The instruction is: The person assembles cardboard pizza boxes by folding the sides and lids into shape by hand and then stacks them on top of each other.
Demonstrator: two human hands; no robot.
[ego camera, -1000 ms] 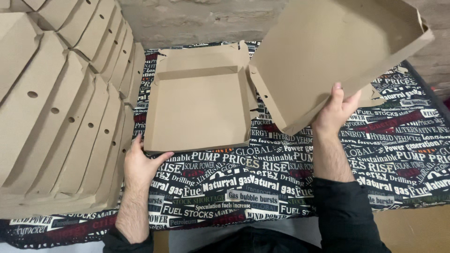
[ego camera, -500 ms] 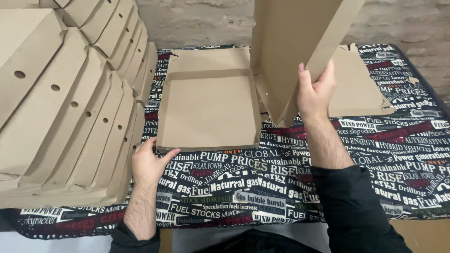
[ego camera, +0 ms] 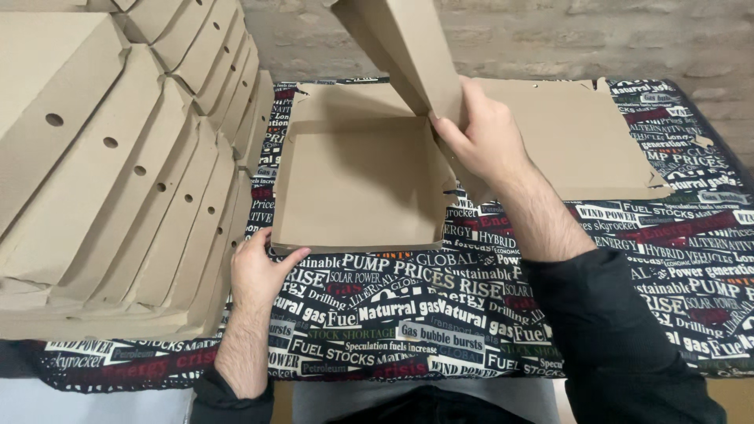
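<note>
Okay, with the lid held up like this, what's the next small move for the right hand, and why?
Probably swing the lid down over the open box tray. The right hand holds the lid raised at the tray's right wall, the tray's walls look folded up, and the left hand steadies the front left corner.

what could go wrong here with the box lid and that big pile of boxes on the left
The right hand holds the raised lid by one edge only, so it may bend or crease at the fold. The left hand merely touches the open box at its front corner, so the tray might slide on the printed cloth. The leaning stack of folded boxes stands right beside that hand; a nudge could topple it.
</note>
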